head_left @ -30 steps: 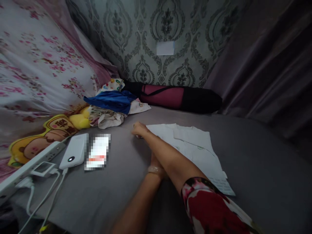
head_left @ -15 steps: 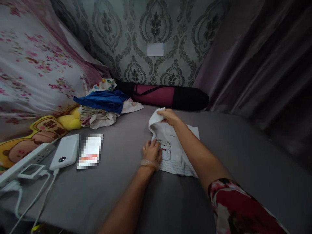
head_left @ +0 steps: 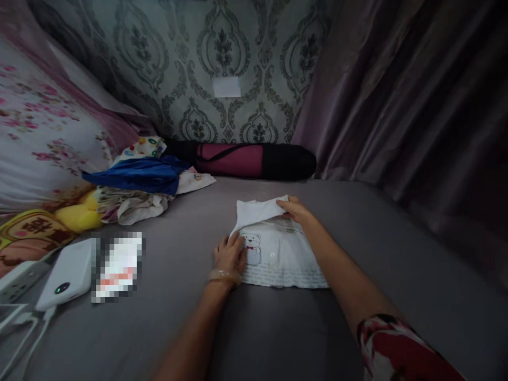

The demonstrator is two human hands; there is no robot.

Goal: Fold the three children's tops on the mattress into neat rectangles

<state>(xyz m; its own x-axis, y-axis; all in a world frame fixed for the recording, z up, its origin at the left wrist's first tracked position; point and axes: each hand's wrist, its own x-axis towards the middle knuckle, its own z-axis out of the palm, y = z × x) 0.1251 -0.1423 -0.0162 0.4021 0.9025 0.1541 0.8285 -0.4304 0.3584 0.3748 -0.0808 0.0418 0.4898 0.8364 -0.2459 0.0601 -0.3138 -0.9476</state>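
Observation:
A small white shirt [head_left: 291,259] lies on the grey bed sheet, with a bear print on its left part, small buttons down the middle and lines of lettering along the near edge. My right hand [head_left: 292,208] pinches the far edge of its upper layer, lifted and turned over into a plain white flap [head_left: 257,211]. My left hand [head_left: 230,254] rests on the shirt's left edge, fingers slightly apart, at the corner where the flap begins. The right hand's far fingers are partly hidden behind the cloth.
Left of the shirt are a pixelated flat item [head_left: 119,267], a white power bank [head_left: 69,272] with cables and a power strip [head_left: 19,280]. Farther back lie piled clothes [head_left: 138,174], a yellow plush toy [head_left: 79,214] and a long black-and-maroon bag [head_left: 234,160] against the wall.
My right hand has moved the lifted edge rightward, widening the turned-over flap across the shirt's far side. My left hand stays at the left edge. The view has shifted right.

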